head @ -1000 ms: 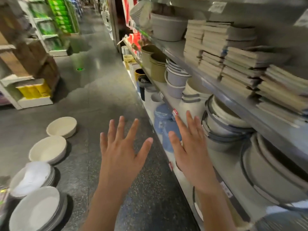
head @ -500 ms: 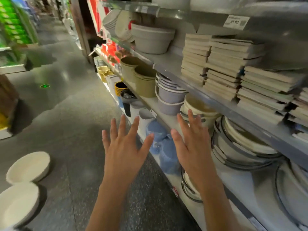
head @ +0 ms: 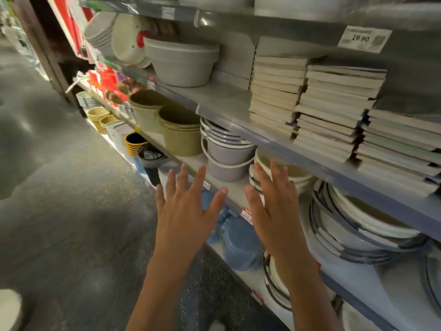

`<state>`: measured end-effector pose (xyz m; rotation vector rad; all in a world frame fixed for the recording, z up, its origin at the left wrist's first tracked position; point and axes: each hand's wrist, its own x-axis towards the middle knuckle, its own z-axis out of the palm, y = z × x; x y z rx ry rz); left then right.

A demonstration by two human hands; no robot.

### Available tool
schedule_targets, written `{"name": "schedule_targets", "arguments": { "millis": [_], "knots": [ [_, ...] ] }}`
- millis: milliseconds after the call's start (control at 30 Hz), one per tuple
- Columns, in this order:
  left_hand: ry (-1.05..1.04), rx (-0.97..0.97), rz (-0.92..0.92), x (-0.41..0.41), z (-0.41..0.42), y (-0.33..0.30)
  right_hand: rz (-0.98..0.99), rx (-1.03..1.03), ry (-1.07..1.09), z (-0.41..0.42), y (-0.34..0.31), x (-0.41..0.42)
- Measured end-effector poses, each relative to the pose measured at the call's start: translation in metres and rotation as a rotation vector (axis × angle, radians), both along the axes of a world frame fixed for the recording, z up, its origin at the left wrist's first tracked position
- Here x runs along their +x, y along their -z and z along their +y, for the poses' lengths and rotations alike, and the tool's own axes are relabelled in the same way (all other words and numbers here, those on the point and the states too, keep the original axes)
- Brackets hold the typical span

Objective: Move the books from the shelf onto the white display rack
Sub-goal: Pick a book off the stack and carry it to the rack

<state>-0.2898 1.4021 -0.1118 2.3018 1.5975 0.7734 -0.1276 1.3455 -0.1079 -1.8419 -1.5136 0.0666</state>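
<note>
Head view: the books (head: 338,108) lie flat in several stacks on the right of a grey shelf (head: 222,96), page edges turned toward the aisle. Both hands are raised below that shelf with nothing in their grip: the left hand (head: 185,211) and the right hand (head: 274,211) show spread, straight fingers, well short of the stacks.

Judging by their look, these are thin paperbacks, light singly but heavy as a pile, with covers that would slide over one another. A safe hold would be a short batch taken from the top of one stack, one hand under and one on top or at each end, pressed together so none slips out.

Left of the books on the same shelf sits a grey basin (head: 181,63), apparently empty. On the shelf below, olive tubs (head: 179,132) are nested together, grey bowls (head: 226,149) are stacked, and wide rimmed basins (head: 358,225) lie nested at the right. The white display rack is not in view.
</note>
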Motion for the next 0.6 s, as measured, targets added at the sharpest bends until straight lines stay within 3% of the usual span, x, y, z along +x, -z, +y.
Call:
{"name": "schedule_targets", "arguments": {
  "millis": [333, 600],
  "knots": [
    [0.095, 0.047, -0.006, 0.04, 0.168, -0.027, 0.112, 0.133, 0.132, 0.167, -0.006, 0.033],
    [0.286, 0.025, -0.104, 0.091, 0.257, -0.04, 0.143, 0.144, 0.27, 0.244, -0.029, 0.067]
  ]
}}
